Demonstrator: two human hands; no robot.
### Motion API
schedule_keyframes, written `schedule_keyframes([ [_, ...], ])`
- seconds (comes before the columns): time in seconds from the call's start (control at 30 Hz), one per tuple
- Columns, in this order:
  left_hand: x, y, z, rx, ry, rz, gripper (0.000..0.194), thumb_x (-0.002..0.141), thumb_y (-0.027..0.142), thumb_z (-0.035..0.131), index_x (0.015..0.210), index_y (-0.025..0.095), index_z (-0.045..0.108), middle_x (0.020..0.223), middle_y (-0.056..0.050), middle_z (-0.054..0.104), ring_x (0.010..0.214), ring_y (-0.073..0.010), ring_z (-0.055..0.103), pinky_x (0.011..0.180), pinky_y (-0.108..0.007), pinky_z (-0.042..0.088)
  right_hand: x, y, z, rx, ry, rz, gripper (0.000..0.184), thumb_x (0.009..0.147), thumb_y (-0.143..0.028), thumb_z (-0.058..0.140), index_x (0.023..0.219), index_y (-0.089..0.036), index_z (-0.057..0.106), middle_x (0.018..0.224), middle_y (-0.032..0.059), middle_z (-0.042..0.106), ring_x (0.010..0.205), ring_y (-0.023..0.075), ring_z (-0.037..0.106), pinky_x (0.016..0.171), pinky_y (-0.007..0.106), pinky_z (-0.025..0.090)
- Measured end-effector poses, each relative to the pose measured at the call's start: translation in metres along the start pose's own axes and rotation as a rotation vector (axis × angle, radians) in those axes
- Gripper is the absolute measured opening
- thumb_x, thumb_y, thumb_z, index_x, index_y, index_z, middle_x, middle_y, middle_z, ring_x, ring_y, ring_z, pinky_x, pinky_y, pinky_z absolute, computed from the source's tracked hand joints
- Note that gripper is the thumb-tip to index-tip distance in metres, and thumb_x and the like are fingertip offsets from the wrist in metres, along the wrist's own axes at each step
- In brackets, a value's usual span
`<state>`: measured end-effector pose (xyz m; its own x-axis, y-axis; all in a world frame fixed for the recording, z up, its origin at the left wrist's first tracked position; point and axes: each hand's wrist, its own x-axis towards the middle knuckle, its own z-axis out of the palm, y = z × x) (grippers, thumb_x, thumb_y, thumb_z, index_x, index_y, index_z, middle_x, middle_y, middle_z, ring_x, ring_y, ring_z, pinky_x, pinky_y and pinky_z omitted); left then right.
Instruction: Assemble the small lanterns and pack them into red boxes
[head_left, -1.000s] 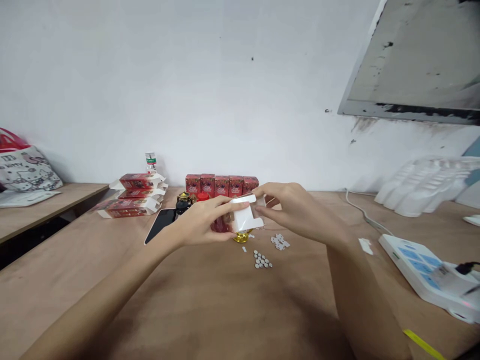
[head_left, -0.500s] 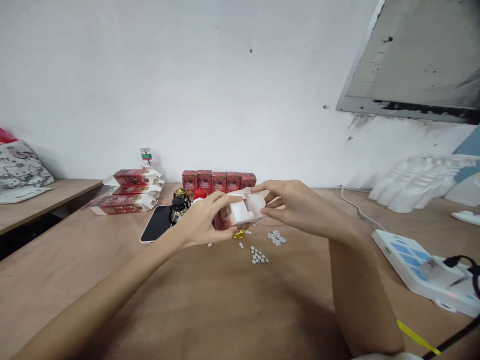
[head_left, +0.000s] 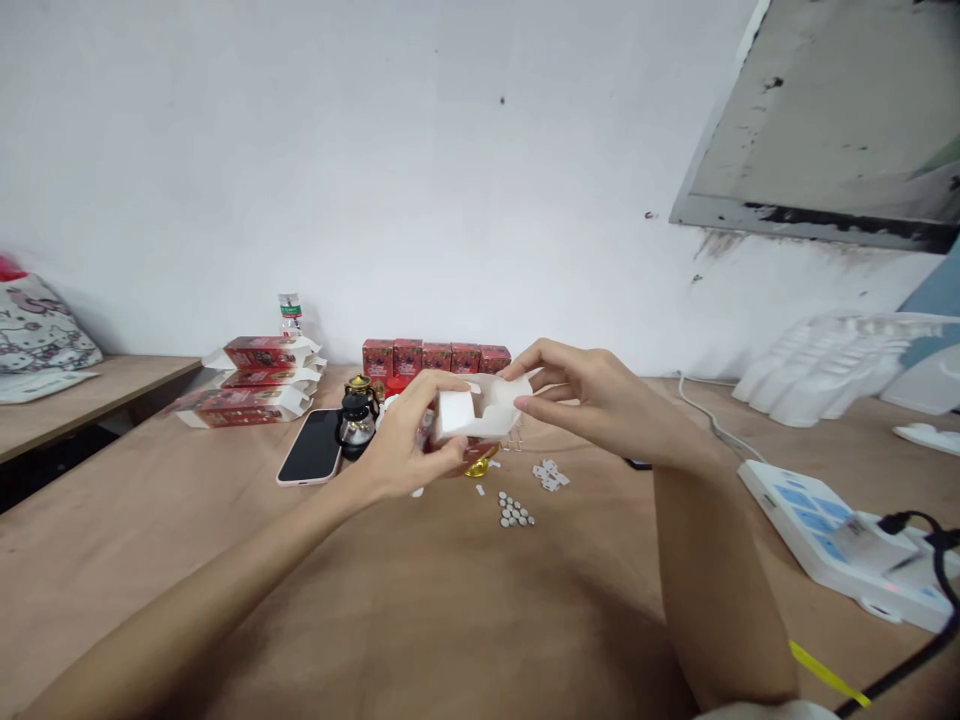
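Observation:
Between my hands, above the table, is a small red-printed cardboard box (head_left: 491, 428), its white inside and flaps turned towards me. My left hand (head_left: 405, 440) wraps round the box's left side, thumb below and fingers on top. At the right end, my right hand (head_left: 581, 392) pinches a white flap between thumb and fingertips. Under the box shows a shiny gold base (head_left: 478, 467), its upper part hidden. Small round silver discs (head_left: 516, 512) and a little heap of white plastic bits (head_left: 551, 475) lie on the table just below.
Several red boxes (head_left: 436, 357) stand along the wall. Unfolded cartons (head_left: 251, 400) are stacked at the left. Black and gold miniature lanterns (head_left: 358, 425) stand beside a phone (head_left: 310, 450). A white power strip (head_left: 840, 540) and white moulded pieces (head_left: 817, 365) lie right.
The box has tipped and shifted slightly left, so more of its white end faces me. Both hands keep hold; my right fingers have moved a little on the flap.

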<state>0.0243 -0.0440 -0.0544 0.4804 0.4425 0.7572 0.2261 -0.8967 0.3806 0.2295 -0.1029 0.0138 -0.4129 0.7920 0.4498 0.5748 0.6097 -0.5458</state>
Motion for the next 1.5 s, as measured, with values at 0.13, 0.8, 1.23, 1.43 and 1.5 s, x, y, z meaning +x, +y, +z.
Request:
schedule_keyframes([
  [0.13,-0.003,0.006,-0.001,0.004,0.112,-0.045,0.031,0.083,0.043,0.04,0.101,0.02,0.046,0.094,-0.005,0.055,0.079,-0.0177,0.051,0.068,-0.033,0.042,0.009,0.006,0.006,0.169,0.011,-0.03,0.016,0.081,-0.029,0.059,0.093,-0.02,0.055,0.095,0.0039,0.063,0.081,0.0148,0.063,0.069,0.029,0.053],
  [0.8,0.0,-0.003,0.003,0.232,0.175,0.114,0.023,0.073,0.025,0.058,0.096,0.021,0.055,0.094,-0.005,0.058,0.091,-0.02,0.055,0.079,-0.036,0.047,0.02,0.039,0.045,0.642,-0.029,0.15,0.027,0.072,-0.036,0.07,0.085,-0.02,0.054,0.086,0.0005,0.062,0.076,0.0124,0.06,0.067,0.029,0.052],
  [1.23,-0.003,-0.003,0.004,0.372,0.205,0.292,0.029,0.073,0.026,0.061,0.101,0.022,0.053,0.098,-0.007,0.057,0.091,-0.0204,0.057,0.077,-0.037,0.049,0.017,0.029,0.048,0.596,0.004,0.193,0.039,0.065,-0.025,0.075,0.096,-0.022,0.052,0.092,0.0004,0.057,0.087,0.0145,0.057,0.067,0.028,0.051],
  [1.43,-0.004,-0.004,0.006,0.417,0.233,0.354,0.033,0.071,0.026,0.062,0.102,0.021,0.053,0.097,-0.008,0.06,0.09,-0.0209,0.058,0.076,-0.036,0.049,0.016,0.027,0.047,0.625,-0.014,0.182,0.038,0.062,-0.022,0.076,0.091,-0.021,0.053,0.093,0.0005,0.056,0.087,0.0137,0.056,0.067,0.026,0.05],
  [1.5,-0.004,-0.005,0.006,0.429,0.249,0.388,0.035,0.071,0.026,0.063,0.104,0.02,0.052,0.097,-0.008,0.061,0.089,-0.0207,0.059,0.075,-0.035,0.049,0.016,0.027,0.047,0.623,-0.02,0.183,0.037,0.062,-0.023,0.076,0.091,-0.021,0.053,0.093,0.0007,0.056,0.087,0.0143,0.056,0.067,0.027,0.049],
])
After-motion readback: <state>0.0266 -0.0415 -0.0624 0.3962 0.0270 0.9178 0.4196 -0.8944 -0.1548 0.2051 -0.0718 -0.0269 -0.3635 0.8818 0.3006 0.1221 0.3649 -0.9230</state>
